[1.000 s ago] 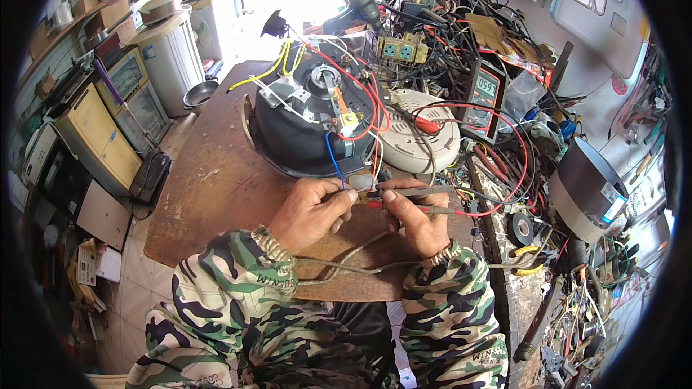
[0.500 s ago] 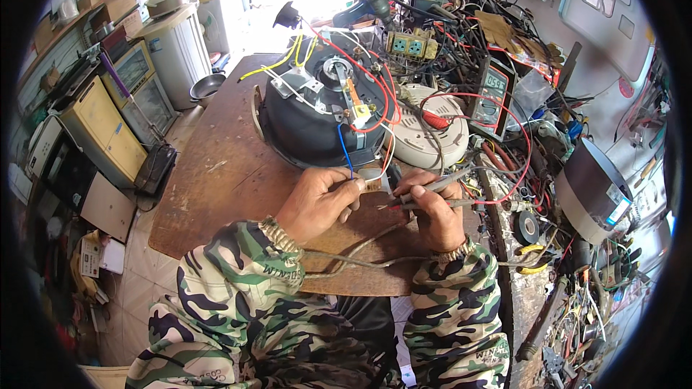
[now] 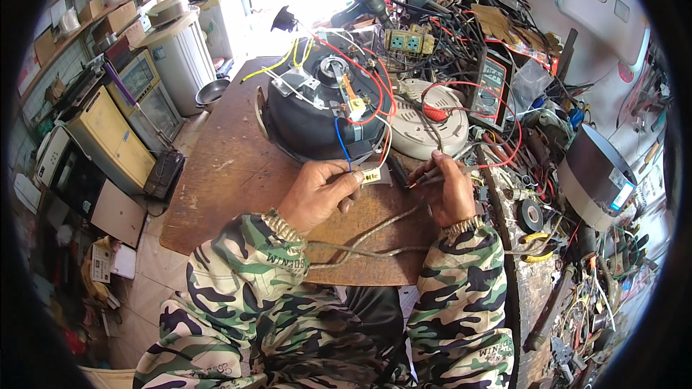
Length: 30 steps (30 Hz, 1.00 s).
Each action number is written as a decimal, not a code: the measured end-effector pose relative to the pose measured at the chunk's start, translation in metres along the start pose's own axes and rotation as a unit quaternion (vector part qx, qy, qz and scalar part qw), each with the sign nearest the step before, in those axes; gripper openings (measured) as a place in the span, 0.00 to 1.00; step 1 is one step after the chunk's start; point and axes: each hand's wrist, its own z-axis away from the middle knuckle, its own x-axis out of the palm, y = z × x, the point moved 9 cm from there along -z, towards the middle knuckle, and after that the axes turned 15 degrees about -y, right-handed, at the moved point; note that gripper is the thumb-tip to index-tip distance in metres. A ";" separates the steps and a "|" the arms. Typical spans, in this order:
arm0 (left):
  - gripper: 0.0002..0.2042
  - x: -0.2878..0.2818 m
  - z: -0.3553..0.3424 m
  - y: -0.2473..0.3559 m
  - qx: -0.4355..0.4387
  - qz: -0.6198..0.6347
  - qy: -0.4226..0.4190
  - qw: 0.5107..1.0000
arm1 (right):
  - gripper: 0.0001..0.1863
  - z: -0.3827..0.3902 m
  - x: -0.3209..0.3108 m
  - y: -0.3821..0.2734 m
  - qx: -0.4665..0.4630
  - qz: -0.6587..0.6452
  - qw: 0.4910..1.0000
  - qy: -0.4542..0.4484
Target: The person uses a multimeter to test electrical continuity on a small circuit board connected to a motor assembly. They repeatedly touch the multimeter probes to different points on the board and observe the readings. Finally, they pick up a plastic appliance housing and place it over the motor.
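The wooden tabletop (image 3: 216,194) is showing a scuffed, dull surface. Toward its far edge, a black shell (image 3: 297,130) is looking smooth and glossy, and carrying a shiny metal bracket (image 3: 308,84). Its blue wire (image 3: 341,137) is showing a plastic-like coating. Toward the right edge, a vented base (image 3: 414,135) is looking like matt plastic. By the near edge, camouflage sleeves (image 3: 249,259) are showing creased, matt cloth.

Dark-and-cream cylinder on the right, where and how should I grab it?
Probably by the cylinder's upper rim, from above, with the nearer right hand once free: its open mouth should allow a pinch inside and out, while a black tape roll sits beside its lower end.
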 end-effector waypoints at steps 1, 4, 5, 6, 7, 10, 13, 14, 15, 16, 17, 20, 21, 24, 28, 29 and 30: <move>0.10 0.000 0.001 0.000 0.001 0.009 -0.005 1.000 | 0.11 -0.001 -0.001 -0.001 -0.014 -0.005 1.000 0.001; 0.12 0.000 0.008 0.005 0.002 0.025 -0.005 1.000 | 0.12 -0.006 -0.002 -0.002 -0.070 -0.028 0.997 -0.003; 0.13 0.001 0.008 0.005 -0.004 0.031 -0.004 1.000 | 0.12 -0.005 -0.008 -0.003 -0.074 -0.017 0.997 0.013; 0.14 0.003 0.008 0.005 -0.009 0.036 -0.003 0.999 | 0.12 -0.005 -0.015 -0.005 -0.079 -0.006 0.996 0.029; 0.15 0.005 0.008 0.006 -0.015 0.042 -0.002 0.999 | 0.12 -0.004 -0.019 -0.007 -0.083 0.005 0.996 0.044; 0.15 0.004 0.009 0.001 -0.005 0.077 -0.017 0.997 | 0.12 -0.001 -0.027 -0.009 -0.076 0.002 0.993 0.087; 0.15 0.001 0.007 -0.004 -0.020 0.051 -0.028 0.998 | 0.10 -0.002 -0.033 -0.008 -0.062 -0.002 0.994 0.091; 0.15 0.001 0.008 -0.003 -0.019 0.049 -0.030 0.998 | 0.10 -0.001 -0.033 -0.007 -0.056 -0.015 0.994 0.088; 0.14 0.002 0.008 -0.003 -0.018 0.048 -0.032 0.998 | 0.10 0.000 -0.032 -0.006 -0.049 -0.028 0.995 0.086; 0.14 0.002 0.008 -0.002 -0.018 0.046 -0.034 0.998 | 0.07 0.001 -0.031 -0.007 -0.046 -0.018 0.995 0.085; 0.14 0.002 0.008 -0.002 -0.018 0.047 -0.034 0.998 | 0.06 -0.001 -0.032 -0.003 -0.032 -0.046 0.995 0.079; 0.14 0.002 0.008 -0.002 -0.020 0.047 -0.030 0.998 | 0.03 -0.003 -0.034 0.005 0.000 -0.125 0.990 0.065; 0.14 0.002 0.008 -0.001 -0.021 0.047 -0.027 0.998 | 0.03 -0.003 -0.031 0.004 -0.003 -0.135 0.990 0.051; 0.15 0.001 0.009 -0.002 -0.023 0.045 -0.023 0.998 | 0.05 -0.002 -0.026 0.002 -0.012 -0.133 0.990 0.038; 0.14 0.001 0.008 -0.002 -0.022 0.050 -0.020 0.998 | 0.11 -0.001 -0.031 -0.001 -0.025 -0.071 0.994 0.075; 0.14 0.001 0.008 -0.002 -0.023 0.050 -0.017 0.998 | 0.12 -0.002 -0.035 -0.001 -0.028 -0.061 0.995 0.078; 0.14 0.002 0.009 -0.001 -0.024 0.051 -0.015 0.998 | 0.12 -0.001 -0.038 0.000 -0.031 -0.066 0.994 0.086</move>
